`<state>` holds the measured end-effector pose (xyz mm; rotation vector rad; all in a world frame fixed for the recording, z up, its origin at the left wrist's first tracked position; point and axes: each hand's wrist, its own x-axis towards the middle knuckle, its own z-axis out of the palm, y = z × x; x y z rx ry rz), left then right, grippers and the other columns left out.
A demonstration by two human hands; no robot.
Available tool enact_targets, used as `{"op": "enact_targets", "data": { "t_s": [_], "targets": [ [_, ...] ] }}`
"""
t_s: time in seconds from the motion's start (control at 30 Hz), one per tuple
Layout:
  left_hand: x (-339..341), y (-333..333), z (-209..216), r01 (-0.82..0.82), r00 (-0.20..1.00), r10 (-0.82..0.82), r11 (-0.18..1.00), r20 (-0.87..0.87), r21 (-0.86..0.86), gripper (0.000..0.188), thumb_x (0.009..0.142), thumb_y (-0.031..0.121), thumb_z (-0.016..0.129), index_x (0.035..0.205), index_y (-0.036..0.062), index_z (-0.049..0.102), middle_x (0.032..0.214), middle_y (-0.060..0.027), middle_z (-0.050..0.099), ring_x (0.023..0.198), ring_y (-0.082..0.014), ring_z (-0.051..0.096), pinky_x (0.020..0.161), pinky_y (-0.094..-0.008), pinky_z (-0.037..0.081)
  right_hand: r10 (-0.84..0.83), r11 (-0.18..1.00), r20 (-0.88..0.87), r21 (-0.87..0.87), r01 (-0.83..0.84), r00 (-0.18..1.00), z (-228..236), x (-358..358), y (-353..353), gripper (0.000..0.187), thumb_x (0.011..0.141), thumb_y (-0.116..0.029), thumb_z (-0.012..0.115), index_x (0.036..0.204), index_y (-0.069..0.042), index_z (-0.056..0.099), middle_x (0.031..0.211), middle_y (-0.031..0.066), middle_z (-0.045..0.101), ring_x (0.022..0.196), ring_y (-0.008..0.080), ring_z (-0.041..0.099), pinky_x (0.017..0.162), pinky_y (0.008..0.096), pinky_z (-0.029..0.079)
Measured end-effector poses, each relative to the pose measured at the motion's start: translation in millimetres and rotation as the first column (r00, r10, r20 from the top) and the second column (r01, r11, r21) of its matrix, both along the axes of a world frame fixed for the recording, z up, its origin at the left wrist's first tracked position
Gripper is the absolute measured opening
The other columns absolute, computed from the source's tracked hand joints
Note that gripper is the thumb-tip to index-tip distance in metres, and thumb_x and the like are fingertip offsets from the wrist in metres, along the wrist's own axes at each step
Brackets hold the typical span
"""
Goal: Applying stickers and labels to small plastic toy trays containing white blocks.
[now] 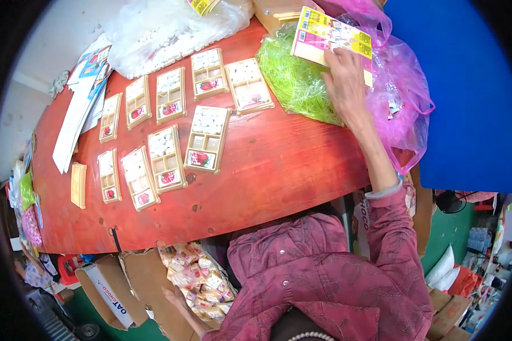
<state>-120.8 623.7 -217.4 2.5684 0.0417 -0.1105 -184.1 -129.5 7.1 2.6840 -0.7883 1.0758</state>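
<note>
Ten o'clock: nine compartmented trays [170,95] lay in two rows on the red table [284,165]. Seven o'clock: the left hand [180,304] was beside the small wrapped packets [202,275]; its opening and any hold could not be told. One o'clock: by the bag of green shreds [293,77], the right hand [345,77] was half-curled, fingers touching the printed cards [324,38], grip not confirmable; the pink bag [401,85] sat at two.

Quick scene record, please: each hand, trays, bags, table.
Left hand: beside small wrapped packets; grip unclear
Right hand: fingers on yellow-and-pink printed cardboard; grip unclear
Trays: nine in two rows, holding white pieces
Green-filled bag: partly covered by the cardboard in this view
Pink bag: right of the green-filled bag
Table: red
</note>
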Motion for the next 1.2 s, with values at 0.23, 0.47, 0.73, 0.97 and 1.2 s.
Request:
{"op": "enact_targets", "data": {
  "t_s": [0.23,0.47,0.73,0.97,1.2],
  "targets": [
    [37,-206,163,0.174,0.975,-0.211,0.914,-0.064,-0.366,0.023,0.088,0.001,0.053,0.109,-0.0071,0.059,0.095,-0.0122,0.063,0.091,-0.0168,0.058,0.083,-0.0279,0.045,-0.079,0.992,-0.045,-0.105,0.074,0.996,-8,-2,-24,0.019,0.074,0.001,0.059,0.093,-0.001,0.061,0.09,0.014,0.062,0.088,0.0316,0.058,0.081,0.0406,0.046],
    [8,-367,269,0.491,0.747,-0.661,0.621,-0.072,-0.61,0.022,0.088,0.001,0.053,0.108,-0.0059,0.059,0.098,-0.0125,0.064,0.092,-0.0168,0.06,0.083,-0.0257,0.047,0.094,0.96,0.175,-0.276,-0.042,0.98,51,-30,40,0.019,0.073,0.002,0.059,0.091,-0.001,0.066,0.088,0.0129,0.065,0.078,0.0292,0.061,0.067,0.0358,0.05],
    [0,-474,218,-0.024,0.724,-0.669,0.223,-0.171,-0.975,0.033,0.085,0.005,0.06,0.115,-0.0044,0.053,0.098,-0.0069,0.064,0.09,-0.0132,0.06,0.08,-0.0266,0.048,0.475,0.877,-0.081,0.125,-0.464,0.876,9,-47,180,0.035,0.067,-0.005,0.068,0.099,0.007,0.063,0.095,0.016,0.062,0.074,0.0272,0.059,0.063,0.0324,0.05],
    [-1,-460,206,-0.07,0.779,-0.592,0.242,-0.205,-0.968,0.022,0.084,0.003,0.062,0.105,-0.0024,0.059,0.092,-0.0039,0.064,0.081,-0.0075,0.06,0.074,-0.0216,0.048,0.454,0.653,0.244,0.564,-0.506,0.857,6,-32,171,0.042,0.066,-0.003,0.074,0.105,0.005,0.06,0.1,0.0149,0.058,0.088,0.0295,0.057,0.073,0.0365,0.048],
    [0,-455,218,0.156,0.702,-0.701,0.327,-0.128,-0.932,0.022,0.079,-0.004,0.06,0.101,-0.0038,0.062,0.085,0.0,0.062,0.076,-0.004,0.056,0.067,-0.0199,0.046,0.457,0.599,0.325,0.576,-0.556,0.828,5,-18,177,0.034,0.07,-0.006,0.071,0.101,0.004,0.062,0.096,0.0127,0.057,0.085,0.028,0.055,0.072,0.0365,0.046]
  ]
}}
